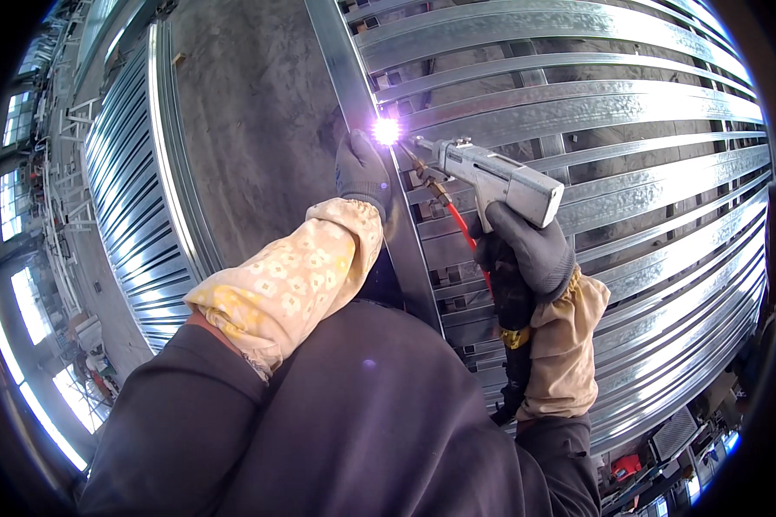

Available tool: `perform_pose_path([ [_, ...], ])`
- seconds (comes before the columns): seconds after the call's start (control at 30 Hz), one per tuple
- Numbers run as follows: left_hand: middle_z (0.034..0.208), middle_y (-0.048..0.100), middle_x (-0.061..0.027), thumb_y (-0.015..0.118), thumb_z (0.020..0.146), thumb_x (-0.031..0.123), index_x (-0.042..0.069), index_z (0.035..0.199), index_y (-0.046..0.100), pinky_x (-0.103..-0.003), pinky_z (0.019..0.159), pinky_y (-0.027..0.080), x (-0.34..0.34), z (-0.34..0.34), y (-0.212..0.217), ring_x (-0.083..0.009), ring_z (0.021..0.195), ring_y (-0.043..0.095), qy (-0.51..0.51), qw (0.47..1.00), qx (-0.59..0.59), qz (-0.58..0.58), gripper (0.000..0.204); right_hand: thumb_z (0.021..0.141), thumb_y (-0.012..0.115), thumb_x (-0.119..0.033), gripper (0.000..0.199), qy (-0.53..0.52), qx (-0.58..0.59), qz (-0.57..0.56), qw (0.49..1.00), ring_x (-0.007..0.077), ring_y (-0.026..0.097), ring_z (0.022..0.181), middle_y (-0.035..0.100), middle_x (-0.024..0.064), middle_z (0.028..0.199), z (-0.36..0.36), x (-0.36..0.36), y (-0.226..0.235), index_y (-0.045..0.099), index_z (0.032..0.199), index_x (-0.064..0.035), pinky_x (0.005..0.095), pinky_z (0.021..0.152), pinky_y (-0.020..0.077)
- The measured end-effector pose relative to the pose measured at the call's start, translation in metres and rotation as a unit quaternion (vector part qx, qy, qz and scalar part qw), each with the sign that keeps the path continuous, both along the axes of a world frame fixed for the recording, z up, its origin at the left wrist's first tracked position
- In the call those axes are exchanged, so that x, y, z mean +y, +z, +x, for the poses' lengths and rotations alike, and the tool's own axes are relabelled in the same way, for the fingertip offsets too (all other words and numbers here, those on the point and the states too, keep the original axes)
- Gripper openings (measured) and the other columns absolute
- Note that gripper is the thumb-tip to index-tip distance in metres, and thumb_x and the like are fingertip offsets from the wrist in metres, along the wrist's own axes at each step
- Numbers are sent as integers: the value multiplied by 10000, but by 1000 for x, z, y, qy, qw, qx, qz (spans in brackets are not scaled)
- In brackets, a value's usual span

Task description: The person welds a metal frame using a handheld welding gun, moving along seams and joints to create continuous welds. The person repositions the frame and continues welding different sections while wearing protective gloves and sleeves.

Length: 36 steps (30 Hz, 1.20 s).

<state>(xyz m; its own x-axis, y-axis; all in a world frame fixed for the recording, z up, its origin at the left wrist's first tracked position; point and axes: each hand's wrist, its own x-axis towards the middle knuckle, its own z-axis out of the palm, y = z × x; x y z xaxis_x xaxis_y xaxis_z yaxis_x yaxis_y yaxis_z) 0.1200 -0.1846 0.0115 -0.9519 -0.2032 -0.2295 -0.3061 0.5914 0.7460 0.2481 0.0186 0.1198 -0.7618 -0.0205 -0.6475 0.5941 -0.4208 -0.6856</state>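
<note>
My right hand [533, 250], in a dark glove, is wrapped round the grip of a grey-white handheld welding gun [504, 178]. The gun's nozzle points left at a metal frame rail [412, 250], where a bright violet-white flash [386, 131] glares. From the grip a black cable [515, 353] runs down, and a red hose [461, 222] leads along the gun's underside to its front. Close to the flash, my left hand [360, 168] in a grey glove rests against the rail's outer side; its fingers are mostly hidden by glare and the rail. Patterned cream sleeve covers [297, 267] wrap my forearms.
Many parallel galvanized slats [647, 103] stretch right from the rail, with gaps showing floor between them. A second slatted metal panel [142, 189] lies to the left, across grey concrete floor [241, 112]. Metal trestles [79, 121] and windows line the far left. A red object [627, 467] lies lower right.
</note>
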Motion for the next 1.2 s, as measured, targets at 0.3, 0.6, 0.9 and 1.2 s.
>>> perform_pose_path([
  [0.3,1104,673,-251,346,1054,405,-53,1186,604,-429,935,469,0,0,3,-399,1050,639,-13,1000,3,-2,542,950,614,-180,217,-4,0,4,1000,133,639,572,672,75,777,2,-2,4,644,993,31,262,500,490],
  [0.6,1119,668,-257,353,1052,395,-53,1182,606,-434,937,468,-1,-2,0,-411,1059,634,-10,1000,4,-5,531,953,618,-203,231,7,12,16,1000,122,642,585,672,68,774,4,-2,4,652,970,25,252,502,494],
  [0.9,1127,665,-265,362,1047,404,-53,1185,609,-444,935,472,1,-1,6,-420,1066,631,-5,1000,7,-10,537,952,618,-201,233,6,20,16,1000,119,638,583,674,69,776,7,-3,4,651,980,28,252,501,494],
  [1.2,1099,676,-254,367,1049,399,-58,1185,611,-445,921,476,0,-2,-2,-412,1041,640,-11,1000,15,-1,535,940,637,-205,222,5,4,27,1000,108,634,586,670,59,759,8,-3,6,666,941,15,244,498,481],
])
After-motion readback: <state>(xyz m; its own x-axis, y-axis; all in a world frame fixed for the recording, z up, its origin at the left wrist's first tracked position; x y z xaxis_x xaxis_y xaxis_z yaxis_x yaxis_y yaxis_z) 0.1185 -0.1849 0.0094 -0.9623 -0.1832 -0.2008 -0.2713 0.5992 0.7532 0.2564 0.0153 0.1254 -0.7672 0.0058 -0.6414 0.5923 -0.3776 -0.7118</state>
